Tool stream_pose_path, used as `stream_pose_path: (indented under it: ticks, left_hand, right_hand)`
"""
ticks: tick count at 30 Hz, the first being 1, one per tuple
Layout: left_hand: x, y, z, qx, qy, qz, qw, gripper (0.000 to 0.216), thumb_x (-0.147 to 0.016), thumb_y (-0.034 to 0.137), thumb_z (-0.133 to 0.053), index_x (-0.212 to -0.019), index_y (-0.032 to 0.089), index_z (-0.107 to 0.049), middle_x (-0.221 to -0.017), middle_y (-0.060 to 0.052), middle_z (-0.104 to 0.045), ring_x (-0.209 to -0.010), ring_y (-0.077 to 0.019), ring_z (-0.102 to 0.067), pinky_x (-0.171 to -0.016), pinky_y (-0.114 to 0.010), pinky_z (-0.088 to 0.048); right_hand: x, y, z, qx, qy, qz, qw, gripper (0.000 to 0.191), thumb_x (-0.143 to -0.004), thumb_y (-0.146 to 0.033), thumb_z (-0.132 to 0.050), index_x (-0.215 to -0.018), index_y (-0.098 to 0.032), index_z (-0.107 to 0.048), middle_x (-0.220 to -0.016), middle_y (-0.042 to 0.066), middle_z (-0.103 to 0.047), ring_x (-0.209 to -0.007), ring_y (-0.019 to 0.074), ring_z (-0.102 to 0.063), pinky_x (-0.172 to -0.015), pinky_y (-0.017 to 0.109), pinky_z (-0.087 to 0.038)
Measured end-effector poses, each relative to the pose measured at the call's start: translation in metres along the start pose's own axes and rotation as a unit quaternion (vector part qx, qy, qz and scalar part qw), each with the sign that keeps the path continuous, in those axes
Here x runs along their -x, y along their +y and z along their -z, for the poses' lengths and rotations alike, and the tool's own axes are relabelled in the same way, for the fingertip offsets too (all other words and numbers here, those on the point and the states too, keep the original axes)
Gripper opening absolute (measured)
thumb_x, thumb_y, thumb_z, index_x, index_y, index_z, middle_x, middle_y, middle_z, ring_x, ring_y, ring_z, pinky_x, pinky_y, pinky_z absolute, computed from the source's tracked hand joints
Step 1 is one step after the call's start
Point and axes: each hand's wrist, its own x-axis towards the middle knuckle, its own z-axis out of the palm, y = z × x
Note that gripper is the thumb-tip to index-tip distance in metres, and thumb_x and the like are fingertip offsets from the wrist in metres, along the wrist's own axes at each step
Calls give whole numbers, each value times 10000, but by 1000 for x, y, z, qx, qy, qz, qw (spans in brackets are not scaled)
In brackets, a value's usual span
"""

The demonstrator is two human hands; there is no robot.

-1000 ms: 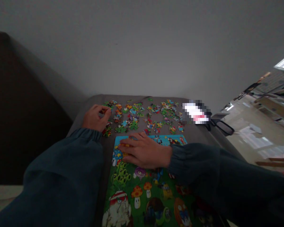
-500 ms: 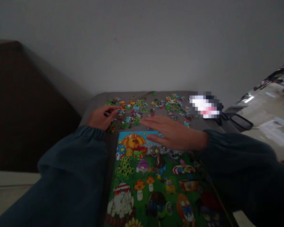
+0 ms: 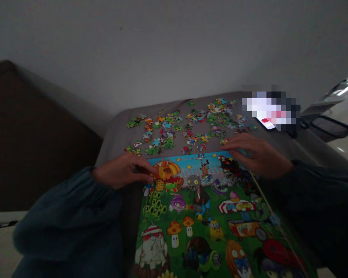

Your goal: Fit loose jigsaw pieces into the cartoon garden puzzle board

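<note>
A grey sofa seat (image 3: pixel 116 131) carries the cartoon puzzle board (image 3: pixel 203 216) along its near edge, with loose puzzle pieces (image 3: pixel 188 127) scattered toward the far edge. The left hand (image 3: pixel 121 172) pinches the board's far-left corner; the right hand (image 3: pixel 258 154) rests flat, released, on its far-right corner

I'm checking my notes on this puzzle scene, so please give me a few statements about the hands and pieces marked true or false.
1. The left hand rests at the left edge of the colourful cartoon jigsaw picture. True.
2. The right hand is raised high above the grey surface. False: it lies low at the picture's upper right corner.
3. The loose multicoloured jigsaw pieces lie scattered beyond the picture. True.
4. The loose pieces are stacked in a box. False: they are spread out on the grey surface.
</note>
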Motion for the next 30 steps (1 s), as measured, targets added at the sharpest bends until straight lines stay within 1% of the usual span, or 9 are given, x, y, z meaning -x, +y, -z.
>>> stream_pose_path:
  ticks: [3,6,13,16,20,22,26,28,30]
  left_hand:
    - [-5,-1,-4,-6,11,14,1000,325,-700,556,-748,-934,337,-805,-832,-9,-787,-773,-226,-725,-716,-344,-580]
    - [-7,-1,-4,-22,28,15,999,390,-695,570,-749,-990,318,-788,-829,-10,-781,-739,-209,-707,-681,-325,-560]
    - [-9,-6,-3,-62,62,5,996,446,-710,620,-733,-1020,304,-783,-794,-11,-773,-662,-196,-648,-642,-311,-513]
    - [-9,-7,-2,-67,46,-7,997,423,-761,617,-708,-1013,286,-783,-830,-14,-777,-663,-180,-635,-635,-298,-495]
    - [-9,-8,-1,-78,15,-27,996,409,-823,584,-693,-1033,243,-774,-875,-27,-775,-717,-171,-655,-651,-279,-483]
    - [-10,-7,-1,-73,14,-38,997,391,-830,573,-700,-1017,238,-777,-891,-26,-777,-741,-170,-664,-657,-272,-481]
    - [-10,-4,-4,-42,9,-34,998,380,-829,581,-716,-947,224,-768,-851,-16,-773,-758,-167,-685,-686,-270,-513]
    - [-9,-2,-4,-32,13,-63,997,354,-846,568,-711,-886,221,-766,-862,-21,-770,-787,-164,-694,-724,-273,-535]
    - [-7,1,-3,-24,27,-116,993,320,-882,540,-690,-859,232,-775,-893,-26,-763,-812,-154,-696,-748,-267,-548]
  right_hand:
    - [0,-14,2,-13,-11,5,1000,240,-966,-255,-536,-1090,-326,-729,-1002,65,-752,-1006,243,-694,-967,485,-549]
    - [2,-18,4,-13,-18,-2,1000,246,-959,-267,-533,-1088,-341,-729,-1014,63,-755,-1021,249,-696,-1008,512,-526]
    - [0,-17,7,-19,-27,9,999,251,-959,-236,-531,-1080,-324,-733,-987,62,-752,-979,229,-699,-974,481,-538]
    - [0,-18,7,-16,-20,11,1000,246,-955,-231,-540,-1076,-309,-740,-993,55,-755,-990,225,-697,-993,476,-531]
    - [1,-17,5,-15,-12,24,1000,228,-946,-215,-561,-1064,-261,-751,-981,51,-756,-966,232,-701,-971,458,-543]
    - [1,-17,5,-12,-5,30,999,226,-941,-196,-571,-1068,-250,-751,-986,51,-757,-971,233,-701,-969,443,-546]
    - [3,-16,6,-4,2,35,999,231,-931,-180,-587,-1071,-257,-754,-990,44,-760,-982,232,-705,-980,428,-545]
    - [3,-16,5,-1,2,34,999,234,-932,-180,-585,-1076,-254,-754,-993,47,-758,-983,231,-704,-966,421,-550]
    - [3,-16,5,-4,1,33,999,235,-935,-186,-583,-1080,-256,-753,-998,49,-755,-983,230,-702,-956,417,-553]
